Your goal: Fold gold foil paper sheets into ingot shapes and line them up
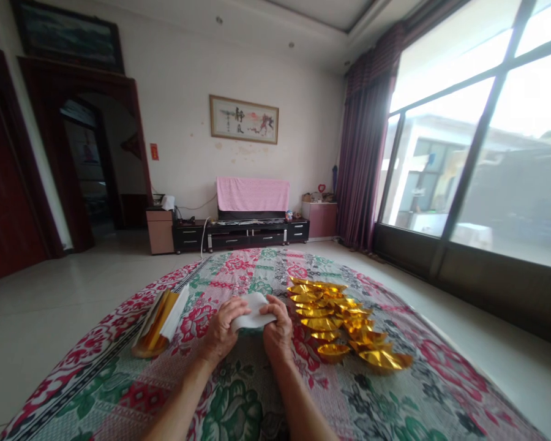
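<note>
A sheet of white-backed paper [253, 311], bent into a curve, is held up between my two hands over the cloth. My left hand [226, 323] grips its left side, fingers curled over the edge. On the opposite side my right hand [279, 326] pinches it with fingers bent and thumb below. The sheet's underside is hidden from me. To the left lies a stack of gold and white paper sheets [165, 317], slightly curled. On the right sit rows of folded gold foil paper ingots [324, 323], boat-shaped and shiny, close to my right hand.
A flowered cloth [239, 404] in red, green and grey covers the round surface under my hands. Beyond it stands a low black cabinet [248, 236] with a pink cloth [252, 195] draped over something on top. A large window [441, 159] and purple curtain [360, 141] are at right.
</note>
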Motion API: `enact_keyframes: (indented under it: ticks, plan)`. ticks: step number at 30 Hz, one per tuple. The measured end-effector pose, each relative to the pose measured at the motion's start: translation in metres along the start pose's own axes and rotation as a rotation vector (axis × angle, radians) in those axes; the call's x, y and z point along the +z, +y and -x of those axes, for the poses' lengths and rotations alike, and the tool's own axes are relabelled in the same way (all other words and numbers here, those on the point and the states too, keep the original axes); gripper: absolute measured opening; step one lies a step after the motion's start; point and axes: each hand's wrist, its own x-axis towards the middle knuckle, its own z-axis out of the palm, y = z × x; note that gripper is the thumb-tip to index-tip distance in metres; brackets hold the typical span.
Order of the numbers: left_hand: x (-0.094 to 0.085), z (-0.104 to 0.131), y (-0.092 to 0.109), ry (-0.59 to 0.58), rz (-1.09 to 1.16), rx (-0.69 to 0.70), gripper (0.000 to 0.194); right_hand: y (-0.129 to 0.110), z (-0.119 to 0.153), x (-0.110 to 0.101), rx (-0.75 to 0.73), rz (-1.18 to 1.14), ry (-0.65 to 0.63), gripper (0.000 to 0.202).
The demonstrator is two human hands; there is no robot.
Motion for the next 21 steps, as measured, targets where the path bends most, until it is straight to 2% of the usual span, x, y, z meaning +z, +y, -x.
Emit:
enact_keyframes:
  ticks: [3, 7, 10, 15, 21]
  plan:
    - [-0.001, 0.001, -0.004, -0.028, -0.018, -0.018, 0.028, 0.008, -0.001, 0.000, 0.052, -0.033, 0.008, 0.033]
    - [-0.005, 0.002, -0.010, -0.056, 0.023, -0.119, 0.027, 0.016, -0.002, 0.002, 0.136, -0.044, 0.012, 0.037]
    - [-0.008, 0.003, -0.013, -0.077, 0.029, -0.126, 0.024, 0.015, -0.001, 0.002, 0.183, -0.018, -0.005, 0.042]
    - [-0.010, 0.005, -0.014, -0.123, -0.013, -0.069, 0.025, 0.006, 0.000, -0.002, 0.143, 0.040, -0.017, 0.041]
    - [-0.011, 0.004, -0.012, -0.120, 0.016, -0.103, 0.028, -0.001, 0.002, -0.003, 0.071, 0.021, -0.087, 0.038]
